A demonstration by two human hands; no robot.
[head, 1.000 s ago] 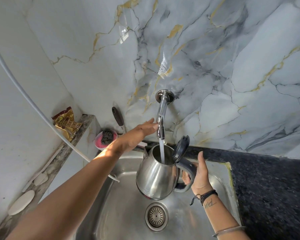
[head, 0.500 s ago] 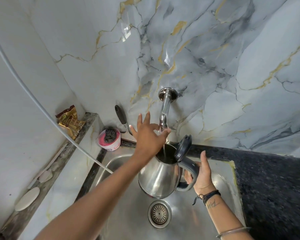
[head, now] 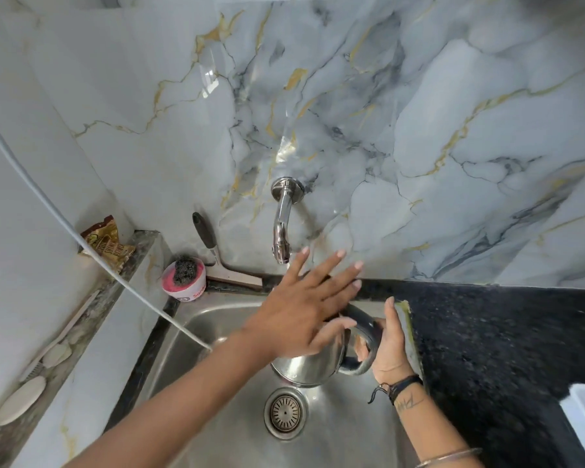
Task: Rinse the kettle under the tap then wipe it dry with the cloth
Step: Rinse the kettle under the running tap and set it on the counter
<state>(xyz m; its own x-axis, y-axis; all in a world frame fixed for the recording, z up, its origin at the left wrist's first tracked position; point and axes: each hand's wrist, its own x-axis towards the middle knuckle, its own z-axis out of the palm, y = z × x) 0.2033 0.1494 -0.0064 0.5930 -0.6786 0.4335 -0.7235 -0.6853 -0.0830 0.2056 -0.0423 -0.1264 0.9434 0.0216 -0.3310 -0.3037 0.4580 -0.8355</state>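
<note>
Your right hand [head: 384, 349] held the kettle [head: 313, 363] by its handle [head: 365, 336], under the tap [head: 282, 231]; shiny, probably slippery. Left fingers [head: 338, 265] spread wide.

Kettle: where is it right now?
Head view, low centre: the kettle hangs over the sink above the drain, right hand on its handle, left hand spread over its top, below the tap.

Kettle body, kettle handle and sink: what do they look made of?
Kettle body: polished stainless steel by its mirror-like reflections. Kettle handle: probably black plastic with a dull sheen. Sink: brushed stainless steel, with soft, blurred highlights.
</note>
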